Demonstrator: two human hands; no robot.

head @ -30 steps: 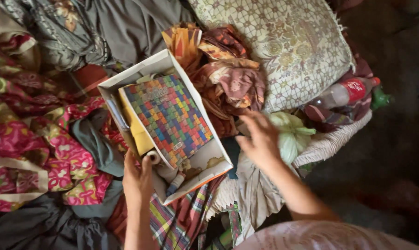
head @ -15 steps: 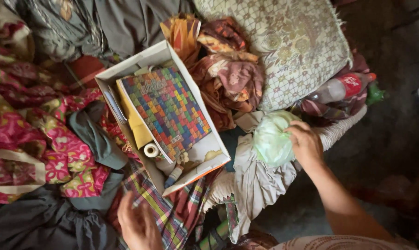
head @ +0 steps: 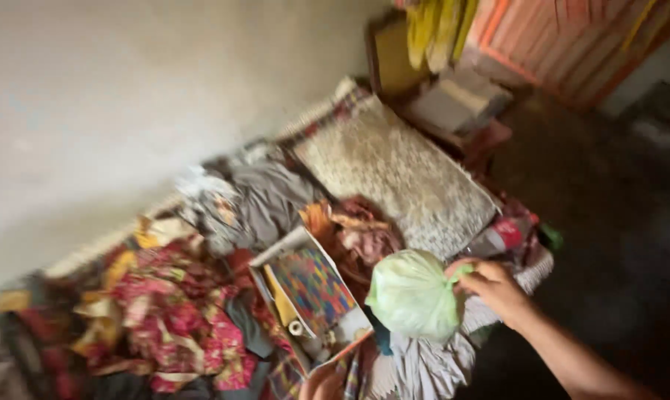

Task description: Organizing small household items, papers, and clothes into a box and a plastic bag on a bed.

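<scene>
My right hand [head: 494, 290] grips the knotted top of a pale green plastic bag [head: 410, 295] and holds it up above the bed's clutter. Only the fingertips of my left hand [head: 321, 385] show at the bottom edge, close to the near corner of an open white cardboard box [head: 274, 257]; whether they touch it is unclear. Inside the box lie a book with a multicoloured checked cover [head: 314, 285], a yellow sheet and a small roll of tape [head: 296, 327]. The picture is blurred by head motion.
Heaped clothes in pink, red and grey [head: 175, 311] cover the bed's left side. A patterned cushion [head: 398, 174] lies behind the box, and a plastic bottle with a red label [head: 504, 235] beside it. A plain wall rises at the back, orange furniture [head: 572, 37] top right, dark floor at right.
The view has tilted up and pulled back, showing the wall and room. My right hand has closed on the green bag and lifted it. My left hand has dropped nearly out of view.
</scene>
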